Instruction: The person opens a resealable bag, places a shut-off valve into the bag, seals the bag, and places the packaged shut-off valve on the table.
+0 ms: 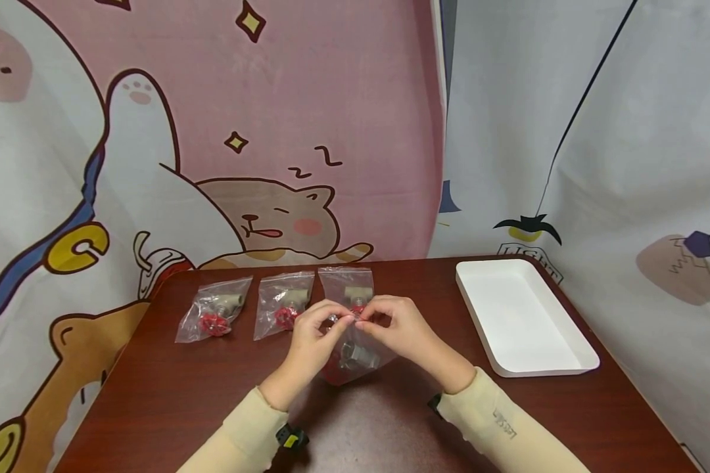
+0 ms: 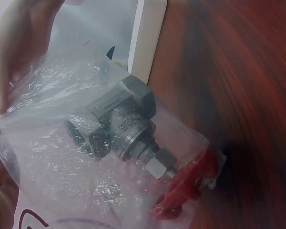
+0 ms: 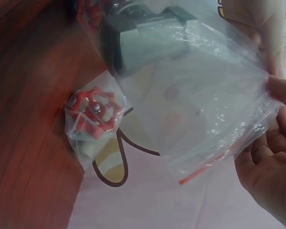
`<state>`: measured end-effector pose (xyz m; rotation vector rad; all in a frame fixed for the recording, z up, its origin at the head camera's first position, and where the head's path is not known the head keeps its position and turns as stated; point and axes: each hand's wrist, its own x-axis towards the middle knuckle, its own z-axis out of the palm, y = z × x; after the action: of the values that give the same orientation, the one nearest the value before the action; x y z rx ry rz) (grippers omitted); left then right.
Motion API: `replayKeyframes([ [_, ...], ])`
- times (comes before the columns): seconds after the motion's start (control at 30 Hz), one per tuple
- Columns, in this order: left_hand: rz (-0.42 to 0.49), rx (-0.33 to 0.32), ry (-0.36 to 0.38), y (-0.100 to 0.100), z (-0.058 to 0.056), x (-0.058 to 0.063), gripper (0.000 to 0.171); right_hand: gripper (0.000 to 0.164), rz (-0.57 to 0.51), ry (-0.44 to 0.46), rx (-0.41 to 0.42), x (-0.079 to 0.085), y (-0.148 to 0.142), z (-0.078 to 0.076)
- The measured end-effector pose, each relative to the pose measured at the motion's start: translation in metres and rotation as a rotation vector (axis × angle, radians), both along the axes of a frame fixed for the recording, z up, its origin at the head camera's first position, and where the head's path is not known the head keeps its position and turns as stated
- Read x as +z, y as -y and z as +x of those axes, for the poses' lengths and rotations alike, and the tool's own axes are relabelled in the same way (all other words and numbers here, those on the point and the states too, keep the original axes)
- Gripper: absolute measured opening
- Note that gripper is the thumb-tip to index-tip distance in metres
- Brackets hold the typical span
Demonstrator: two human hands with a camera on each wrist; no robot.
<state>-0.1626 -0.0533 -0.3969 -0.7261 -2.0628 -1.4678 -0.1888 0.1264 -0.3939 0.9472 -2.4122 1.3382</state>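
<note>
Both hands hold a clear zip bag [image 1: 355,368] at its top edge, in front of the person. The left hand [image 1: 307,341] pinches one part of the edge between thumb and fingers. Close beside it, the right hand [image 1: 408,328] pinches the edge too, fingertips nearly meeting the left ones. Inside the bag hangs a metal valve [image 2: 126,119] with a red handwheel [image 2: 186,186], down at the bag's lower end in the left wrist view. A red zip line [image 3: 212,167] runs along the bag's mouth in the right wrist view.
Three more bagged valves lie in a row at the back: a left bag [image 1: 215,309], a middle bag [image 1: 284,305] and a right bag [image 1: 346,282], partly behind the hands. A white tray [image 1: 532,368] stands at the right of the brown table [image 1: 171,407]. Printed curtains [image 1: 355,85] hang behind.
</note>
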Motion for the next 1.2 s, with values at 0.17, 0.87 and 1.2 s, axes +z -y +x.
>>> replayKeyframes([
  [0.17, 0.005, 0.014, 0.01, 0.001, 0.0, 0.0, 0.005, 0.006, 0.027, -0.078, -0.017, -0.001, 0.001, 0.0],
  [0.87, 0.009, 0.013, -0.001, 0.001, 0.002, 0.001, 0.006, 0.006, 0.03, -0.098, -0.022, -0.003, 0.001, 0.001],
  [1.2, 0.02, 0.016, -0.031, 0.001, -0.005, -0.01, 0.008, 0.006, 0.033, -0.115, -0.029, -0.001, 0.002, 0.001],
])
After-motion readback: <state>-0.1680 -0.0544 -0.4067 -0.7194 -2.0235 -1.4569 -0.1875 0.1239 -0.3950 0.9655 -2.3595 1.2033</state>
